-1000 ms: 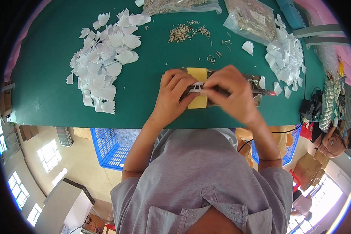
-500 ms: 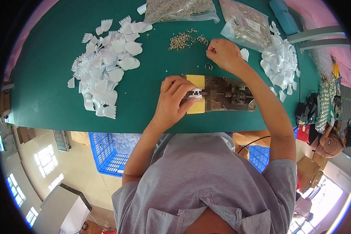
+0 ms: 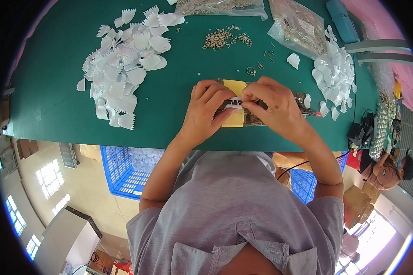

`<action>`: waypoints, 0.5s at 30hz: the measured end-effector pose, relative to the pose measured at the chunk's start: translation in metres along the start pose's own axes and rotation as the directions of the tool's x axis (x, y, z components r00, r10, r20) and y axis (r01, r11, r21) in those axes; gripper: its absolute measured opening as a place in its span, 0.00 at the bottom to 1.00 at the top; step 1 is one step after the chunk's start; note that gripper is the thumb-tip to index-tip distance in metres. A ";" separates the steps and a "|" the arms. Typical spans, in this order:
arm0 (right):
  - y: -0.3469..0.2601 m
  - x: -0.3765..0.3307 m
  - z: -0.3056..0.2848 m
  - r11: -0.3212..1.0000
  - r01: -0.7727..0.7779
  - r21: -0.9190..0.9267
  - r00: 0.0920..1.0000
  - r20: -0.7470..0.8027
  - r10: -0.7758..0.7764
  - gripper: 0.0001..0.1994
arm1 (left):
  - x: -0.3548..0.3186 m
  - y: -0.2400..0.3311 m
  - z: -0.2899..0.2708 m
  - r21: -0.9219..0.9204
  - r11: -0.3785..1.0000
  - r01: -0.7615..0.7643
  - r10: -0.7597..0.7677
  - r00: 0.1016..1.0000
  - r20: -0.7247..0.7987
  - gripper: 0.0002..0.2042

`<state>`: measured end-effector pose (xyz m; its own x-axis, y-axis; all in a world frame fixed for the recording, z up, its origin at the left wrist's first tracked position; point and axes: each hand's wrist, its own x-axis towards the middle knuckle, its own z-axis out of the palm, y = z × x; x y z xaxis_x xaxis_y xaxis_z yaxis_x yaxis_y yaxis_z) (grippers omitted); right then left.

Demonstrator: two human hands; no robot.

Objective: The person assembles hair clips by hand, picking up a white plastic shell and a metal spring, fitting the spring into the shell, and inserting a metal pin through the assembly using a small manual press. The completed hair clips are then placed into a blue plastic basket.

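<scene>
My left hand (image 3: 207, 104) grips a small white plastic clip (image 3: 234, 105) between thumb and fingers, over the yellow plate (image 3: 234, 121) of a dark metal jig (image 3: 253, 120). From the other side my right hand (image 3: 276, 106) reaches in, thumb and forefinger pinched at the clip's right end. Whatever lies between those fingertips is too small or hidden to make out. Most of the jig is under my right hand. Beyond it lie a metal ring (image 3: 251, 71), a few thin pins (image 3: 269, 56) and a heap of small metal pieces (image 3: 219, 39).
A big pile of white toothed plastic halves (image 3: 124, 68) covers the left of the green table (image 3: 183, 59); a smaller pile (image 3: 335, 73) lies right. Bags of small metal parts (image 3: 298, 28) stand at the back. Blue baskets (image 3: 124, 183) sit below the front edge. A person (image 3: 385, 172) is far right.
My right hand has come from beside the heap of metal pieces down to the clip, uncovering the pins. My left hand stays on the clip. The view has shifted slightly.
</scene>
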<state>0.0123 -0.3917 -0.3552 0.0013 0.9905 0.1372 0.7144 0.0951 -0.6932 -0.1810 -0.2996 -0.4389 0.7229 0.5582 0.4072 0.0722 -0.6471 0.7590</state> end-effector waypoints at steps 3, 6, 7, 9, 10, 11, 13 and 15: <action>0.000 0.002 -0.005 1.000 -0.023 0.010 1.000 0.015 0.023 0.07 | 0.000 -0.001 0.000 -0.005 1.000 0.002 -0.002 1.000 -0.002 0.17; 0.008 0.018 -0.023 0.979 -0.151 0.135 0.981 -0.104 0.165 0.06 | 0.001 0.001 -0.003 0.002 1.000 -0.004 0.004 1.000 -0.013 0.16; 0.012 0.026 -0.035 0.984 -0.157 0.088 0.975 -0.146 0.169 0.05 | 0.002 0.003 -0.004 0.000 1.000 -0.008 0.008 1.000 -0.013 0.16; 0.036 0.042 -0.039 0.985 -0.167 0.037 0.972 -0.159 0.171 0.05 | 0.003 0.003 -0.006 0.001 1.000 -0.022 0.022 1.000 -0.012 0.16; 0.050 0.049 -0.038 0.984 -0.180 -0.010 0.970 -0.166 0.176 0.05 | 0.003 0.003 -0.005 0.001 1.000 -0.027 0.027 1.000 -0.011 0.16; 0.058 0.058 -0.032 0.978 -0.207 -0.018 0.970 -0.130 0.203 0.06 | 0.003 0.003 -0.005 0.005 0.999 -0.036 0.036 0.999 -0.016 0.16; 0.072 0.074 -0.016 0.984 -0.176 -0.020 0.980 -0.100 0.173 0.06 | 0.003 0.002 -0.004 -0.015 1.000 -0.027 0.027 0.999 -0.022 0.15; 0.084 0.090 0.000 0.990 -0.141 -0.018 0.988 -0.065 0.140 0.06 | 0.003 0.001 -0.004 -0.021 1.000 -0.023 0.022 1.000 -0.020 0.15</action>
<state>0.0728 -0.2943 -0.4009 0.1469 0.9855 0.0846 0.7195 -0.0478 -0.6928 -0.1814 -0.2970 -0.4347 0.7104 0.5540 0.4340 0.0415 -0.6486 0.7600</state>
